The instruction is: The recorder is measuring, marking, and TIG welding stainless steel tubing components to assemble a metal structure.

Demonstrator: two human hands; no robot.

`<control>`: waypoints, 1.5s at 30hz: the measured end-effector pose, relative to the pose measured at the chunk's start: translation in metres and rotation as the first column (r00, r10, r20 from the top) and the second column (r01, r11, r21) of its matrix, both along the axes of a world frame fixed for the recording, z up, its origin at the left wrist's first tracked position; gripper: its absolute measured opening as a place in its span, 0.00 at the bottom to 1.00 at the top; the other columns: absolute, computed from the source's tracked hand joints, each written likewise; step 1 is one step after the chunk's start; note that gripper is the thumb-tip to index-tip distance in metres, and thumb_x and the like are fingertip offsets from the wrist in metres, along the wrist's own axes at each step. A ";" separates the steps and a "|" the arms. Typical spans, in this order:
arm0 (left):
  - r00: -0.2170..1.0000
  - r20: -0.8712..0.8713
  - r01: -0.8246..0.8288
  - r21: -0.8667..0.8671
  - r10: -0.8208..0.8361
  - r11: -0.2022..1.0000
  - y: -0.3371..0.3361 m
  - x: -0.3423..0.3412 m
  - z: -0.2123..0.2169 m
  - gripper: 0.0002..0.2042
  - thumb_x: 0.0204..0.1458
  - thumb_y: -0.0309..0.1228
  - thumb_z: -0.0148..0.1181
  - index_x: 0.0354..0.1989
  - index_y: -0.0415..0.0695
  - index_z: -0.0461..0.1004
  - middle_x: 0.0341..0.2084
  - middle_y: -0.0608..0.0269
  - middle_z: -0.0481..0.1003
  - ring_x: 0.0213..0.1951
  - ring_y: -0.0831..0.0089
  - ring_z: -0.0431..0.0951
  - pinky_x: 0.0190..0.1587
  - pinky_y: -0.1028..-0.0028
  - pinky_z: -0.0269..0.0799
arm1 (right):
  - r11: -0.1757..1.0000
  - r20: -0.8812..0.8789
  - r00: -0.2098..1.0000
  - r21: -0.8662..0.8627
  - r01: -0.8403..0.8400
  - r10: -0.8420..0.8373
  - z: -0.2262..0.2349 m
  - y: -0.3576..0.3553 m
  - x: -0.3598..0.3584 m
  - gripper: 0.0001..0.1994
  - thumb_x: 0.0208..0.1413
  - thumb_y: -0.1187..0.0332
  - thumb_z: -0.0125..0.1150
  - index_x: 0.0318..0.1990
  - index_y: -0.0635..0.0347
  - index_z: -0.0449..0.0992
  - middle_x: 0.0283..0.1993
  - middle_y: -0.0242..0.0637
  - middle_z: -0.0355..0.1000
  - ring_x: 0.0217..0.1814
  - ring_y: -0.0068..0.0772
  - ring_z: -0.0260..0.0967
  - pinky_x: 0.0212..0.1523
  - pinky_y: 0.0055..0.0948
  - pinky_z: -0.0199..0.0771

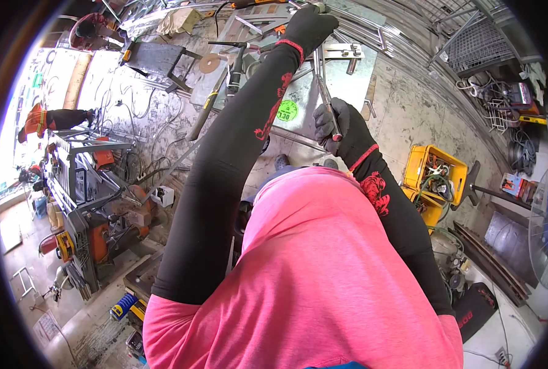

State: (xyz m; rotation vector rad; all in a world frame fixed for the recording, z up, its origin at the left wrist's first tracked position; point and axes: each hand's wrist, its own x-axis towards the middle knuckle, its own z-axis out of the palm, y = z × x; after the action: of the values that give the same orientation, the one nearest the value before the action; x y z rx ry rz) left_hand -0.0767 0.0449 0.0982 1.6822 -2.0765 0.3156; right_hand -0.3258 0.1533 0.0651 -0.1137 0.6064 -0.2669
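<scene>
Gloved right hand at centre frame, fingers clamped round the near end of a slim metal rod. Gloved left hand stretched to the upper centre, fingers closed on the rod's far end above the grey steel bench. Round green sticker on the bench, just left of the rod. Yellow crate at mid right on the floor, holding tangled cables and small tools.
</scene>
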 end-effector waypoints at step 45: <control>0.973 0.066 -0.220 -0.008 0.220 0.976 -0.030 -0.013 -0.034 0.16 0.39 0.33 0.75 0.40 0.49 0.88 0.24 0.63 0.83 0.44 0.57 0.83 0.46 0.58 0.80 | 0.999 0.060 0.997 0.022 0.037 -0.038 0.021 0.006 -0.010 0.13 0.67 0.69 0.52 0.26 0.49 0.66 0.21 0.22 0.61 0.15 0.16 0.51 0.21 0.21 0.58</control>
State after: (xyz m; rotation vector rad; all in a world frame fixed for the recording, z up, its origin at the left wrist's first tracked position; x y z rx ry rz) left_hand -0.0901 0.0150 0.0644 1.9295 -1.9363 0.4477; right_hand -0.3358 0.1592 0.0858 -0.0741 0.5517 -0.2996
